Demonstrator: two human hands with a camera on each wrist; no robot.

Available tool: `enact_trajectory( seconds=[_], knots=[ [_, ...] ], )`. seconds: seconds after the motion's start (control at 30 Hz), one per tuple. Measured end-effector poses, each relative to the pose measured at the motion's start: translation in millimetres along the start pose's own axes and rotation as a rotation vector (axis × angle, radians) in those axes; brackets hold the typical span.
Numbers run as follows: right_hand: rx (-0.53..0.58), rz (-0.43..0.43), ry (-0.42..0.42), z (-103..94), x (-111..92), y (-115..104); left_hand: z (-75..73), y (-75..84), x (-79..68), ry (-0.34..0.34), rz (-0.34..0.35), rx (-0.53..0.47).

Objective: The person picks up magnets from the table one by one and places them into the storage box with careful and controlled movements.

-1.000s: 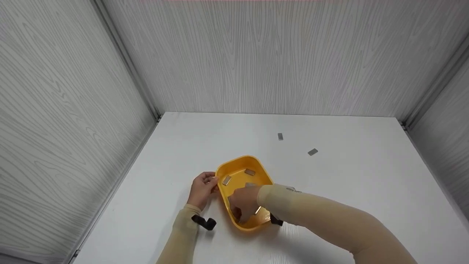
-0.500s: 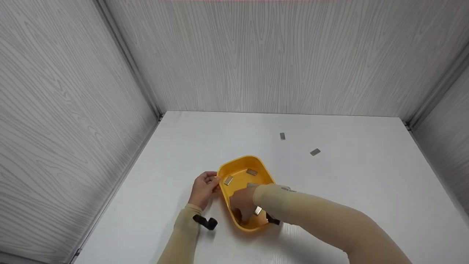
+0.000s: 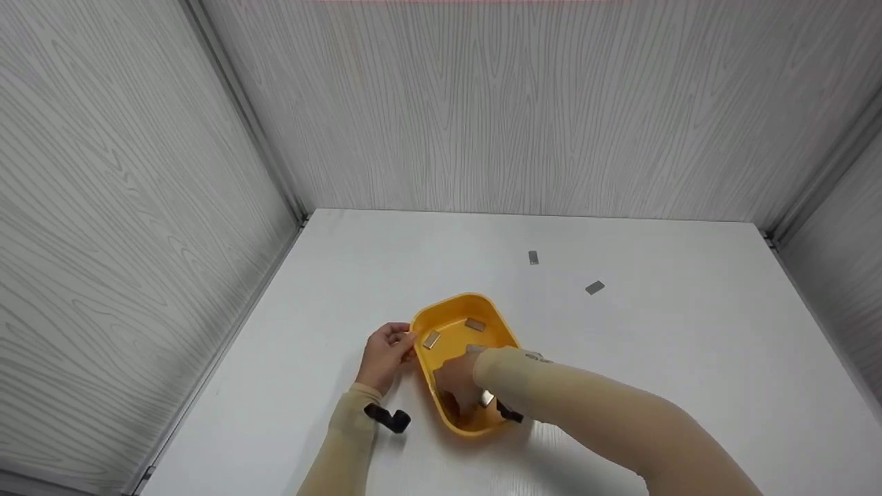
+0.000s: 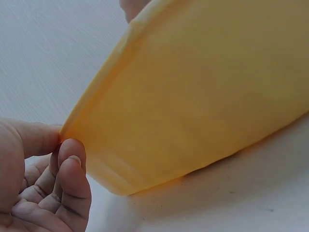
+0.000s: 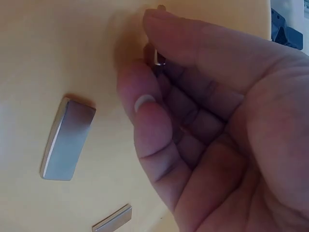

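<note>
My left hand (image 3: 384, 355) pinches the left rim of a yellow plastic basin (image 3: 428, 314) between thumb and fingers. In the left wrist view the basin's outer wall (image 4: 193, 106) rises from that grip. My right hand (image 3: 456, 382) reaches down inside the near part of the basin. Seen from the right wrist, its thumb and index finger pinch a small shiny metal block (image 5: 160, 58), mostly covered by the fingers. Beside that hand lies a flat silver block (image 5: 70, 140) on the basin floor, with another (image 5: 113, 220) farther off. More silver blocks show near the far end, one (image 3: 431, 339) leftmost.
Two flat grey blocks lie on the white table beyond the basin, one (image 3: 533, 257) farther back and one (image 3: 595, 287) to the right. Grained panels (image 3: 482, 103) stand behind and at both sides. A black wrist camera (image 3: 388, 417) sits on the left sleeve.
My right hand and forearm have shifted slightly left within the basin. The left hand keeps its hold on the rim. The head view has drifted a little.
</note>
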State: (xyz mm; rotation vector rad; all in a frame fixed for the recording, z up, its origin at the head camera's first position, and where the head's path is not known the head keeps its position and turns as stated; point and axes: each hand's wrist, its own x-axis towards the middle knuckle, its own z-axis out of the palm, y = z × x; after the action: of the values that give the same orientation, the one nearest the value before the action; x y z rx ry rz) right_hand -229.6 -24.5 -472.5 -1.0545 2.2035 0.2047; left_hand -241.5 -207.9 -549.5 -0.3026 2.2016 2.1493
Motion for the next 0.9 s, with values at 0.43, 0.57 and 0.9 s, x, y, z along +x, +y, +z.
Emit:
enact_trajectory(
  seconds=[0.43, 0.57, 0.9],
  knots=[
    [-0.017, -0.016, 0.014, 0.2, 5.2, 3.3, -0.3, -2.4, 1.6, -0.013, 0.047, -0.034],
    [0.07, 0.015, 0.016, 0.1, 7.1, 5.1, -0.7, -1.8, 2.2, -0.013, 0.03, -0.019],
    [0.095, 0.033, 0.017, -1.1, 6.3, 9.4, -1.3, 1.3, 0.0, -0.014, 0.03, 0.004]
  ],
)
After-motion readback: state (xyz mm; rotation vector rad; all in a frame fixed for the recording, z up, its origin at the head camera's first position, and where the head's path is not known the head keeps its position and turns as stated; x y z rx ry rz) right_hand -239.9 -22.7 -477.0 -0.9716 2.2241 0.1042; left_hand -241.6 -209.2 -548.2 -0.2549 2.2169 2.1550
